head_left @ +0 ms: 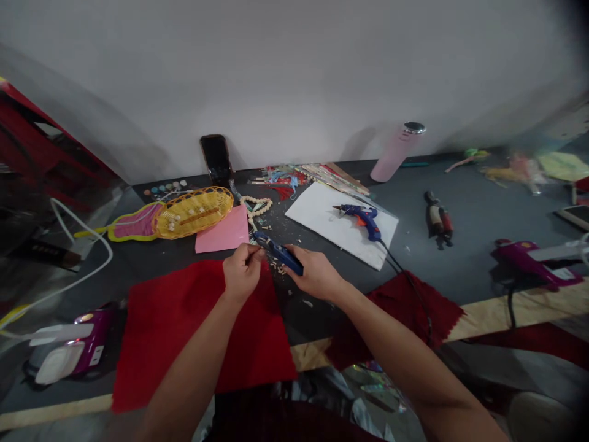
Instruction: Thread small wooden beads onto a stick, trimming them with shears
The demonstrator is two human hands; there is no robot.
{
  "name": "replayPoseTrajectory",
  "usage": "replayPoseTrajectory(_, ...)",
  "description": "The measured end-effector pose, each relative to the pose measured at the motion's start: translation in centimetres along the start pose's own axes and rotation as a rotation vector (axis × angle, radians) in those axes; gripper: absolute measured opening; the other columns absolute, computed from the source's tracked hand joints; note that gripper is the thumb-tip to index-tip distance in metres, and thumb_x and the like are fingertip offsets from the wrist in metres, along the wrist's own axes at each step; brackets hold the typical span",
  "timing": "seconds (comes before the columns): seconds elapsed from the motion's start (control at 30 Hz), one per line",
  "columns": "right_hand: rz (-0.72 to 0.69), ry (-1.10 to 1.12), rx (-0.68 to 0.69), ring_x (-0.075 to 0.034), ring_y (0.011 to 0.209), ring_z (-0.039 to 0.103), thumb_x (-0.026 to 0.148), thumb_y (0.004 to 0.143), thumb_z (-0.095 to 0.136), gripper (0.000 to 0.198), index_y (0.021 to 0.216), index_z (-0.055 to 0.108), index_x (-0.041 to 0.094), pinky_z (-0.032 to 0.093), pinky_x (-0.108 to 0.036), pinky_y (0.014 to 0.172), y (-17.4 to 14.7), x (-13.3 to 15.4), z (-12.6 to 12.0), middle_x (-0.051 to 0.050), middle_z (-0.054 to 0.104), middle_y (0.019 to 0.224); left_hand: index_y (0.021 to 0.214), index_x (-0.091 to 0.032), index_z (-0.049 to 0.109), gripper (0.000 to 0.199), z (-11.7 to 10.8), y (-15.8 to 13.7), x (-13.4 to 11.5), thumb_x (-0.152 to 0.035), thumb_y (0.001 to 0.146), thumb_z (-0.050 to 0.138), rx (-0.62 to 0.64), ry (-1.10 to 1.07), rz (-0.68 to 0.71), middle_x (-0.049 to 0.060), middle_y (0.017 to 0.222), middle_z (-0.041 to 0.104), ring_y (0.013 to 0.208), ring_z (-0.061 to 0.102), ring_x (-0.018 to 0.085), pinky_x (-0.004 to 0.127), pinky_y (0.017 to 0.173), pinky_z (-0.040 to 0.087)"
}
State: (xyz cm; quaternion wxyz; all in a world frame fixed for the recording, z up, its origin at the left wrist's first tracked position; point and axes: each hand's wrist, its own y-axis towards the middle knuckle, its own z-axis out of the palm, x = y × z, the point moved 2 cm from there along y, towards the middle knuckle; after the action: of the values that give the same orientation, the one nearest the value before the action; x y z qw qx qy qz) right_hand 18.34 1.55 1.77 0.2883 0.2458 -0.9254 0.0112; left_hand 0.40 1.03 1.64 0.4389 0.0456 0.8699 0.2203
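My right hand (315, 273) is closed round the blue handles of a pair of pliers (278, 250). Their head points up and left, close by my left hand (242, 273). That hand is pinched shut above the corner of a red felt sheet (184, 313); whatever its fingertips hold is too small to make out. Just beyond the pliers' head, a strand of pale beads (255, 209) lies in a loop on the dark table. Small pale bits (277, 268) are scattered beneath the pliers.
Left stand a yellow woven basket (196, 212), a pink sheet (223, 232) and a phone (216, 156). Right, a blue glue gun (363, 218) rests on a white board (317, 215). Beyond are a pink tumbler (396, 153), more pliers (439, 221) and purple devices (89, 341) at both sides.
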Motion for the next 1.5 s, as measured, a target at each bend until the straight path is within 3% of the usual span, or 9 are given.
replayPoseTrajectory(0.33,-0.054,0.05,-0.044,-0.021,0.111,0.048,0.028,0.081,0.051,0.052,0.13,0.035,0.017,0.038,-0.034,0.095,0.2,0.2,0.0,-0.011,0.051,0.122,0.077,-0.018,0.057,0.008,-0.4,0.2,-0.5,-0.023,0.079,0.051,0.033,0.022,0.011,0.0,0.065,0.066,0.057,0.059,0.012,0.021,0.057,0.042)
replayPoseTrajectory(0.5,-0.11,0.043,0.001,-0.022,0.109,0.048,0.023,0.077,0.053,0.058,0.131,0.033,0.016,0.037,-0.037,0.096,0.3,-0.3,-0.3,-0.013,0.05,0.12,0.065,-0.018,0.054,0.02,-0.9,0.6,-1.1,-0.023,0.082,0.045,0.111,-0.077,0.011,-0.001,0.057,0.062,0.051,0.054,0.011,0.02,0.053,0.04)
replayPoseTrajectory(0.77,-0.09,0.045,-0.019,-0.023,0.11,0.047,0.028,0.079,0.053,0.057,0.131,0.033,0.016,0.037,-0.038,0.096,0.2,0.0,-0.1,-0.013,0.05,0.119,0.068,-0.017,0.056,0.018,-0.7,0.6,-0.3,-0.024,0.082,0.047,0.133,-0.105,0.009,0.0,0.06,0.064,0.055,0.057,0.011,0.019,0.054,0.041)
replayPoseTrajectory(1.5,-0.053,0.009,-0.056,-0.024,0.109,0.048,0.032,0.08,0.052,0.057,0.132,0.033,0.019,0.038,-0.038,0.094,0.2,-0.5,-0.1,-0.011,0.051,0.119,0.07,-0.017,0.055,0.012,-0.3,0.4,0.0,-0.027,0.077,0.055,0.032,-0.062,-0.001,-0.003,0.058,0.061,0.051,0.054,0.009,0.018,0.051,0.039)
